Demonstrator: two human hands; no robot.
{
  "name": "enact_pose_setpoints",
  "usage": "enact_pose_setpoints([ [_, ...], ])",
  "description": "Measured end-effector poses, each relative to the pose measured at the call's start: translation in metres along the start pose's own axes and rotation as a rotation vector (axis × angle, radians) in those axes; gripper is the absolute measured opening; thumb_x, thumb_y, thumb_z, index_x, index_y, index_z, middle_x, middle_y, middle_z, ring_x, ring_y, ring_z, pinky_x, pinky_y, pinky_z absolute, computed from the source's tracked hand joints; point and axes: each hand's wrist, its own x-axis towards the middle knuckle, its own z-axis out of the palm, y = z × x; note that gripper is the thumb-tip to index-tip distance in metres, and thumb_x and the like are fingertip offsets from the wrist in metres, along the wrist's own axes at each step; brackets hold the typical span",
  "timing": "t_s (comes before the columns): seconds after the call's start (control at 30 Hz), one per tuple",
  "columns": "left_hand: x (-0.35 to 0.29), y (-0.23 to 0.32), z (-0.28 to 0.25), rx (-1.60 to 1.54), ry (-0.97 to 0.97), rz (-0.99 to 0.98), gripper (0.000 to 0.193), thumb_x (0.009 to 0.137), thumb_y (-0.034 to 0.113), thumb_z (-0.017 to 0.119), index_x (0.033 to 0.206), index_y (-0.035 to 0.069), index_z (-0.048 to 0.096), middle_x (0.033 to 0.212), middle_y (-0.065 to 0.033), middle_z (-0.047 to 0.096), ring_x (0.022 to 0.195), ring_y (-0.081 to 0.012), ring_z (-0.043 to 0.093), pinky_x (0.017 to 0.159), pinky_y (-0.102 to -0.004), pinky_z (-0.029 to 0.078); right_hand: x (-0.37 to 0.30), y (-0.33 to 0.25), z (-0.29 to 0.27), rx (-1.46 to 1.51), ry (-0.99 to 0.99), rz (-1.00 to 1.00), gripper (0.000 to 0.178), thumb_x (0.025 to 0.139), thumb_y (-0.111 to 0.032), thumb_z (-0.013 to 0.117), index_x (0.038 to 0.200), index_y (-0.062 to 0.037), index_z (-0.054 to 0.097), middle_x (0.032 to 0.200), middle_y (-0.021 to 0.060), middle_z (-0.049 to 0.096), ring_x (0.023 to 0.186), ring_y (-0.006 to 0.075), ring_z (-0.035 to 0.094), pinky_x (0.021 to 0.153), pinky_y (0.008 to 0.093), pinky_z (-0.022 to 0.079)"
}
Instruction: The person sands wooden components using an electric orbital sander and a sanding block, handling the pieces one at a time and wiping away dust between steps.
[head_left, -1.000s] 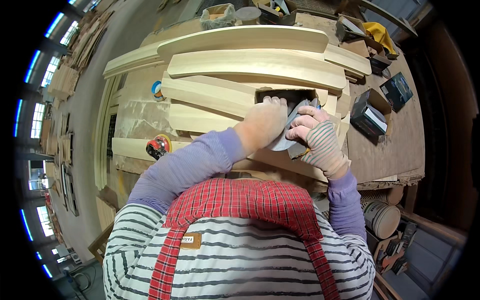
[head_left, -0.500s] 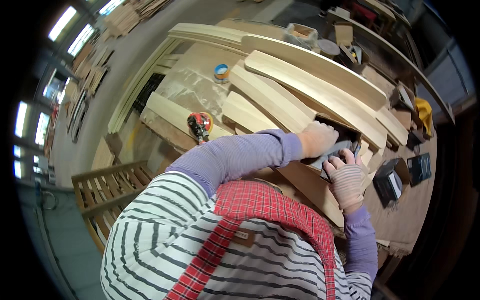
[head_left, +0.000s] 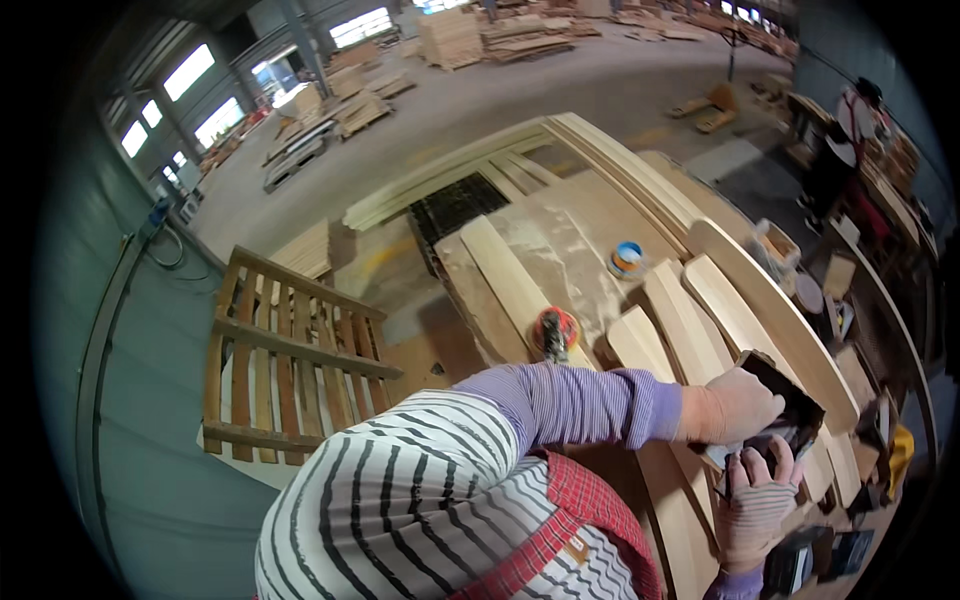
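Observation:
A small dark open-topped box [head_left: 797, 392] sits among the pale boards at the right, with grey, crumpled-looking material showing at its near side. My left hand [head_left: 740, 405] is closed at the box's left side; whatever its fingers hold is hidden. From below, my right hand [head_left: 760, 505], in a striped fingerless covering, curls its fingers over the box's near edge. A red and black sander [head_left: 555, 332] rests beyond my left forearm. Long pale wooden boards [head_left: 685, 325] with rounded ends lie beside and under the box.
A blue and orange tin [head_left: 627, 258] stands on the worktable [head_left: 575, 225]. Slatted wooden pallet [head_left: 300, 350] leans at left beside a green wall. Dark boxes [head_left: 790, 562] and a yellow cloth [head_left: 902, 450] lie at right. A person [head_left: 850, 140] stands at the far right.
My view has swung left, so the table and both hands appear farther right and lower. Both hands stay at the box; the left has shifted slightly over it.

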Motion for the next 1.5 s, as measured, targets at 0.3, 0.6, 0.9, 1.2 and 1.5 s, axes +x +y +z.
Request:
enact_pose_setpoints([
  [0.3, -0.098, -0.162, -0.102, 0.068, 0.689, 0.235, 0.013, 0.081, 0.017, 0.062, 0.091, 0.009, 0.064, 0.086, -0.007, 0.066, 0.08, -0.0254, 0.068, 0.068, -0.0333, 0.056, 0.176, -0.102, 0.055, 0.122, 0.021, -0.144, 0.025, 0.068, -0.01, 0.071, 0.092, -0.0111, 0.068, 0.105, 0.004, 0.063, 0.117, 0.0334, 0.053, 0.101, 0.0582, 0.04],
  [0.6, -0.239, -0.414, -0.135, -0.144, 0.76, 0.295, 0.037, 0.061, -0.018, 0.068, 0.091, 0.003, 0.064, 0.102, -0.0094, 0.06, 0.104, -0.0309, 0.064, 0.087, -0.0388, 0.054, 0.354, -0.217, 0.199, 0.083, 0.006, -0.124, 0.019, 0.071, -0.02, 0.065, 0.088, -0.0145, 0.071, 0.107, -0.0016, 0.063, 0.123, 0.0256, 0.051, 0.105, 0.0608, 0.037],
  [0.9, -0.26, -0.511, -0.131, -0.274, 0.763, 0.115, 0.04, 0.059, -0.014, 0.067, 0.092, 0.007, 0.059, 0.103, -0.0083, 0.055, 0.105, -0.0305, 0.061, 0.087, -0.0395, 0.053, 0.438, -0.248, 0.251, 0.048, -0.116, -0.16, 0.023, 0.073, -0.02, 0.064, 0.095, -0.0179, 0.071, 0.111, -0.0021, 0.063, 0.123, 0.0258, 0.051, 0.105, 0.059, 0.037],
  [1.2, -0.207, -0.571, -0.13, 0.016, 0.137, -0.06, 0.013, 0.085, 0.013, 0.064, 0.097, 0.012, 0.069, 0.087, -0.007, 0.069, 0.082, -0.0263, 0.068, 0.074, -0.0388, 0.054, 0.454, -0.218, 0.336, 0.079, -0.19, -0.113, 0.021, 0.072, -0.024, 0.07, 0.092, -0.0191, 0.072, 0.11, 0.0005, 0.063, 0.121, 0.0285, 0.05, 0.102, 0.0576, 0.039],
  [1.5, -0.088, -0.682, -0.065, -0.561, -0.543, -0.178, 0.038, 0.096, 0.032, 0.048, 0.115, 0.006, 0.069, 0.096, -0.0151, 0.073, 0.086, -0.0266, 0.071, 0.077, -0.0407, 0.056, 0.477, -0.17, 0.426, 0.197, -0.227, 0.033, 0.015, 0.07, -0.021, 0.074, 0.084, -0.0168, 0.074, 0.113, 0.0037, 0.062, 0.119, 0.0296, 0.05, 0.104, 0.052, 0.038],
])
